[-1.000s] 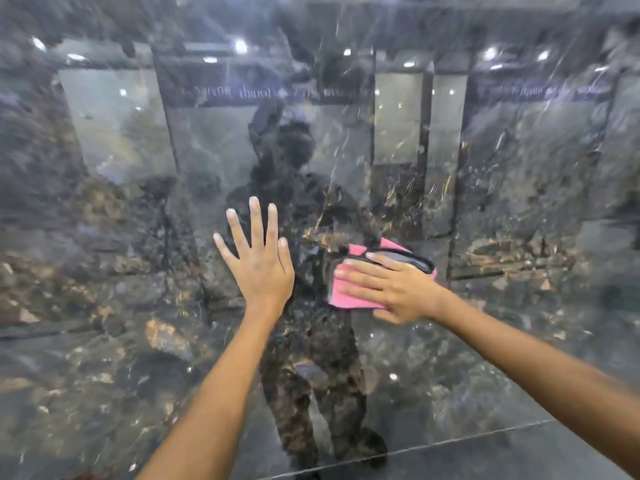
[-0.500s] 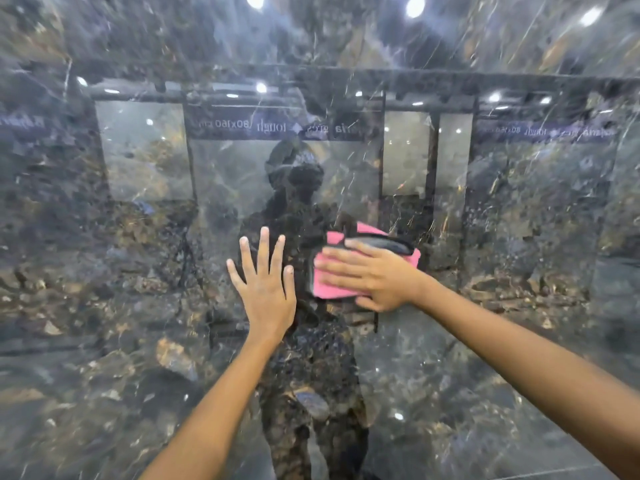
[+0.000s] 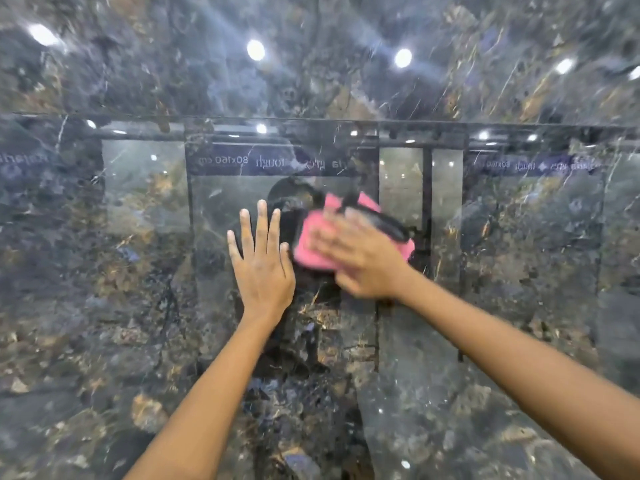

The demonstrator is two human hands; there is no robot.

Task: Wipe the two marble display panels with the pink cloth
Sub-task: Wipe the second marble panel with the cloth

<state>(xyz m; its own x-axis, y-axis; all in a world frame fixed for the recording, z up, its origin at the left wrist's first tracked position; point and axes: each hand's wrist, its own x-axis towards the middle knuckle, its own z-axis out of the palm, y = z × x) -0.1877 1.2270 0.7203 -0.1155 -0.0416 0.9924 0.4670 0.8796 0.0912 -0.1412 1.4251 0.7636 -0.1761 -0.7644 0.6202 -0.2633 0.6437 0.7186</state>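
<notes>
A glossy dark marble panel (image 3: pixel 104 306) with gold and grey veining fills the whole view and stands upright in front of me. My left hand (image 3: pixel 261 268) lies flat against it with fingers straight and spread, pointing up. Just to its right, my right hand (image 3: pixel 363 258) presses the pink cloth (image 3: pixel 311 233) flat onto the panel; the hand is blurred by motion. A dark patch of the cloth shows above the fingers. Only one panel surface can be told apart here.
The polished surface mirrors ceiling lights (image 3: pixel 255 50), a showroom with labelled display boards (image 3: pixel 277 163) and my own dark silhouette behind the hands. No edge or frame of the panel is visible.
Both hands have climbed higher on the panel, and my view has tilted upward. The right hand with the cloth has swept up and slightly left, closer to the left hand.
</notes>
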